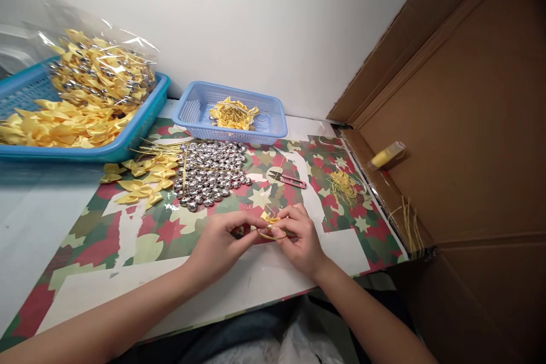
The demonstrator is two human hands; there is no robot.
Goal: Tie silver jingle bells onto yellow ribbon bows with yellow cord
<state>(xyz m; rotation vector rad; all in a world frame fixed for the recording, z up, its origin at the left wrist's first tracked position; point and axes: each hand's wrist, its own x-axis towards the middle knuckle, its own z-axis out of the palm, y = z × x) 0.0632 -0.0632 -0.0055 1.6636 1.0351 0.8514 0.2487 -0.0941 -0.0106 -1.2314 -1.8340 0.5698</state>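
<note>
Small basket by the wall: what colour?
Light blue small basket, seen clearest in the head view.

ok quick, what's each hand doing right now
left hand: fingers pinched shut on the small yellow bow.
right hand: fingers pinched shut on the same bow and its gold cord loop.

Silver bells (210, 175) lie heaped beside red snips (288, 180), below a blue basket (273, 119).

Bells (211, 173) lie heaped mid-table, loose bows (140, 179) to their left, snips (289, 179) to their right, small basket (273, 116) behind them, large tray (140, 125) far left.
</note>
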